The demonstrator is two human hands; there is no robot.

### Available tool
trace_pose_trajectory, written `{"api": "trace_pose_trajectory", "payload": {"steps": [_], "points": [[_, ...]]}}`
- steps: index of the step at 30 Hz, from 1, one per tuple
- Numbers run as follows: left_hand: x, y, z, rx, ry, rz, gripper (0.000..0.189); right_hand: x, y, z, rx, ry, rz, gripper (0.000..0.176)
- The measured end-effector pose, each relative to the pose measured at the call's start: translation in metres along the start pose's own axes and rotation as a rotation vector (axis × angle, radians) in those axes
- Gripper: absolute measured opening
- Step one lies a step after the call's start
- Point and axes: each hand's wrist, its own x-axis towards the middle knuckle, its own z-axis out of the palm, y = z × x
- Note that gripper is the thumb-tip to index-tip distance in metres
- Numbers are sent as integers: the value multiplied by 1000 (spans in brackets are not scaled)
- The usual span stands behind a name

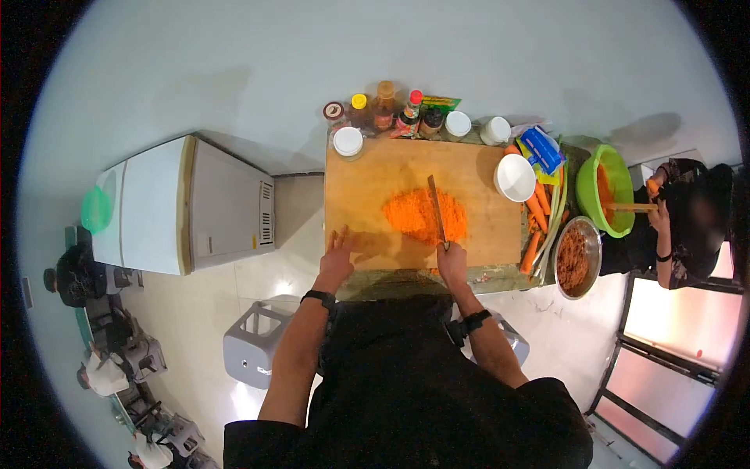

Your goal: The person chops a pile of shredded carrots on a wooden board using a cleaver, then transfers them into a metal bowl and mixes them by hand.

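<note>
My right hand (451, 258) is closed round the handle of a kitchen knife (436, 205). The blade points away from me and stands in a heap of finely chopped carrot (408, 216) on the wooden cutting board (484, 238). Resting on the board's near left part, my left hand (338, 248) has its fingers spread and holds nothing. A white bowl (516, 178) sits at the board's right edge. Whole carrots (534, 227) and green onions (558, 211) lie just right of the board.
Bottles and jars (383, 108) line the wall behind the board. A metal bowl of reddish-brown filling (573, 259) and a green basin (616, 199) stand at right, where another person works with a carrot. Grey stools (254, 344) are below; a white freezer (187, 207) stands left.
</note>
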Motion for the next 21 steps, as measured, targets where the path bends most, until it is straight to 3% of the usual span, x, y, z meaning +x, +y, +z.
{"api": "trace_pose_trajectory", "payload": {"steps": [5,9,12,15,17,21], "points": [[4,-6,16,30,62,46,92,1,12,18,30,29,32,39],[3,-4,12,-8,98,48,91,-8,-15,-16,105,-42,3,39],[7,-5,9,24,23,59,90,-9,-4,0,38,12,81,40],[9,-9,14,53,72,86,87,-1,-1,0,8,-69,-15,39],[6,-8,17,39,84,91,86,-13,-11,-7,105,12,26,39],[5,-5,12,30,77,81,84,-7,7,18,-42,-21,-10,37]]}}
